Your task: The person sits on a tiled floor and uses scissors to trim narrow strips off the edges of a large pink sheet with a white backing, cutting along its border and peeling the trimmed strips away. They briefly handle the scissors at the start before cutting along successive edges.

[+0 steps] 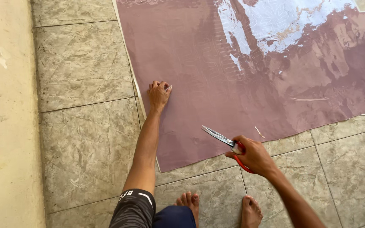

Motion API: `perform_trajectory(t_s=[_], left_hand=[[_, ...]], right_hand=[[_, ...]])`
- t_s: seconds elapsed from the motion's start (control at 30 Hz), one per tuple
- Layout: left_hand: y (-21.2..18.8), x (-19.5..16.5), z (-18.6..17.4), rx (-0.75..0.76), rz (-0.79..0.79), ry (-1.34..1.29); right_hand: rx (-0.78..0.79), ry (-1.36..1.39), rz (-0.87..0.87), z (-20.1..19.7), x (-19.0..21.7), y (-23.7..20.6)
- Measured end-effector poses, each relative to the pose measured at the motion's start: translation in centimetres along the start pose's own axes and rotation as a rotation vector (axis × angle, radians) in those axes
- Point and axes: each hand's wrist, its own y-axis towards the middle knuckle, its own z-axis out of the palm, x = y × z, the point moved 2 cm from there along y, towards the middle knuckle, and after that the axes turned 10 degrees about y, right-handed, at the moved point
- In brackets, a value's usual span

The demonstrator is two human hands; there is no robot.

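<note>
- Two hands are working on a mauve sheet [216, 84] lying on the tiled floor [85, 139].
- Left hand [158, 95] is pressing near its edge, fingers curled around a small pale object [168, 88].
- Right hand [254, 156] is gripping red-handled scissors [224, 140], blades over the sheet.

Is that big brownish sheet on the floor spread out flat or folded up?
Spread out. The brownish sheet lies open across the tiled floor, with the left hand pressing near its edge; no folds show.

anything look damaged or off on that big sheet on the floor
Yes. The brown sheet has a large patch near its far edge where the colour is worn off to white with ragged borders. A pale scratch and a small sliver also mark it.
</note>
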Motion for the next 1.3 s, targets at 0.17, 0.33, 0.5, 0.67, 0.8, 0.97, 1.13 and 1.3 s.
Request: perform_trajectory(t_s=[0.17, 0.33, 0.5, 0.67, 0.8, 0.97, 1.13, 1.3], left_hand=[[0.9, -1.3, 0.9, 0.055, -0.069, 0.036], [1.4, -1.5, 3.0, -0.005, 0.090, 0.193], [-0.3, 0.9, 3.2, 0.008, 0.139, -0.402], [-4.3, 3.2, 3.1, 0.195, -0.001, -0.592], [-5.7, 1.2, 2.5, 0.344, -0.057, -0.569], [-17.6, -5.5, 2.5, 1.284, 0.233, -0.675], [-31.3, -5.2, 3.4, 1.297, 0.399, -0.570], [-34.5, 0.0, 4.0, 0.852, -0.945, -1.444]], right_hand=[[-0.150, 0.283, 0.073, 7.7, -3.5, 3.3], [-0.079, 0.372, 0.172, 12.2, -5.8, 2.9], [-0.156, 0.491, 0.283, 12.8, -7.5, 2.0], [-0.208, 0.701, 0.377, 13.3, -7.9, 1.6], [-0.203, 0.803, 0.351, 13.9, -7.5, 2.1], [-0.214, 0.836, 0.302, 14.2, -7.7, 2.4], [-0.332, 0.930, 0.296, 14.6, -8.0, 1.5], [-0.226, 1.112, 0.334, 16.3, -6.7, 1.3]])
